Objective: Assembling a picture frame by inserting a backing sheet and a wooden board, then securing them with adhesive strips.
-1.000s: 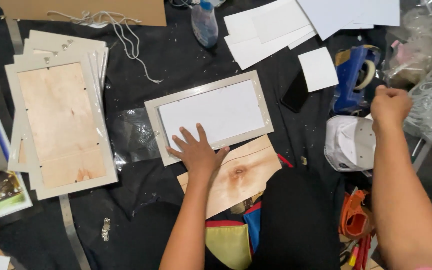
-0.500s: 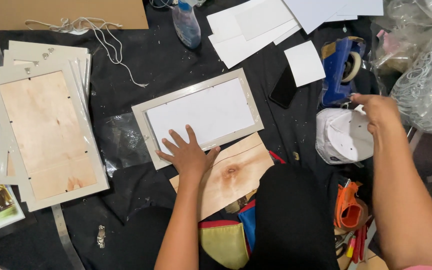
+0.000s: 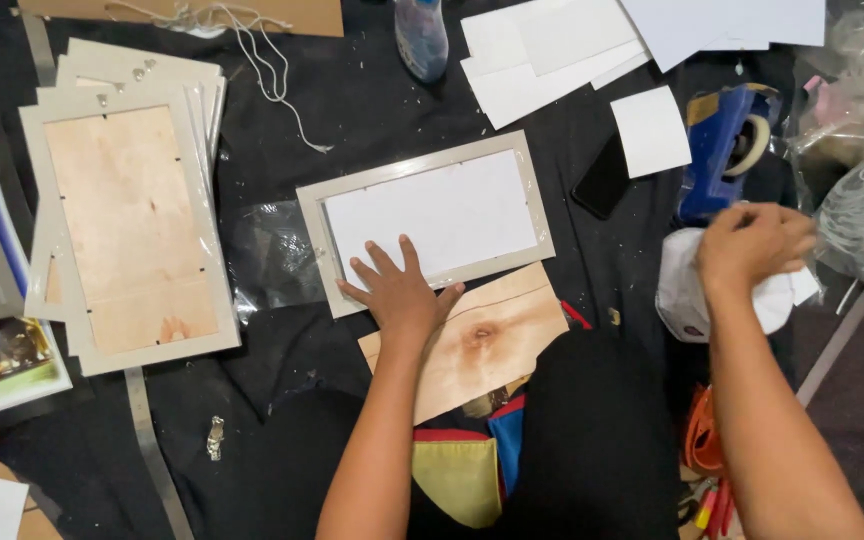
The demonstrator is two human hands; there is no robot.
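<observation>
Frame (image 3: 425, 222) looks light, stiff; left hand (image 3: 399, 290) presses it, fingers spread flat; right hand (image 3: 752, 243) curled, contents unclear.

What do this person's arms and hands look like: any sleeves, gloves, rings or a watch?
Both forearms are bare as far as the frame shows, with no sleeves. The left hand and right hand wear no gloves. No watch, bracelet or ring is visible, though the right hand is slightly blurred.

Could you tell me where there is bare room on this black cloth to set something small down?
Bare black cloth lies below the clear wrapper, between the frame stack and the wooden backing board. Another patch sits above the grey frame. The right side near the tape dispenser is crowded.
</observation>
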